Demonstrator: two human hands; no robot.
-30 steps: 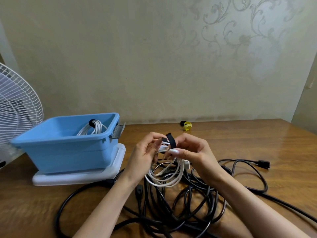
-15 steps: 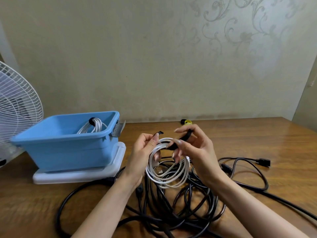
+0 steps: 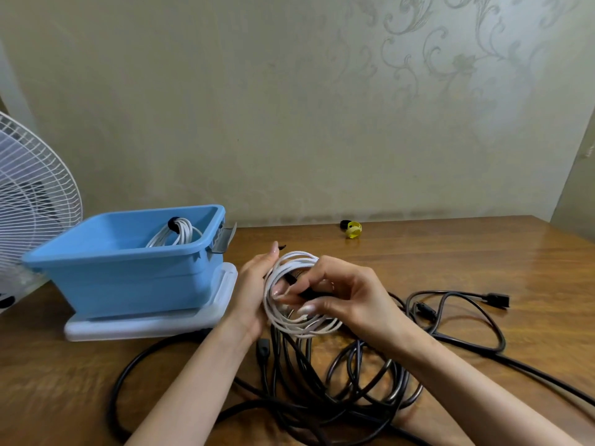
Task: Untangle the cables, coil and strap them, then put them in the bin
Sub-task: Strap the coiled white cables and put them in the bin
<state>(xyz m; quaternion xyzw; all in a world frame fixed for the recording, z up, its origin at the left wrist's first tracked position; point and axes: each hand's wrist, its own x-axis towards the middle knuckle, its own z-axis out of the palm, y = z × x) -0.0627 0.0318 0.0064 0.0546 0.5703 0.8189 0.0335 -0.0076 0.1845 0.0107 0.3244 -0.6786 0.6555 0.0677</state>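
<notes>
Nearest, right of the bin [image 3: 128, 278], on the surface [image 3: 483, 268]: tangled black cables [image 3: 338, 384]; lifted just right of the bin, white coil [image 3: 301, 329] upright, open face toward the camera, long axis roughly vertical; gripped by left hand [image 3: 254, 294], probably to keep loops together; right hand [image 3: 351, 294] pinching black strap [image 3: 294, 281] through it, likely for binding; inside the bin, strapped white cable [image 3: 180, 233].

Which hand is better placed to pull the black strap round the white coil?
Right: the right hand pinches the black strap inside the white coil with its fingers, while the left hand only holds the coil's edge.
</notes>
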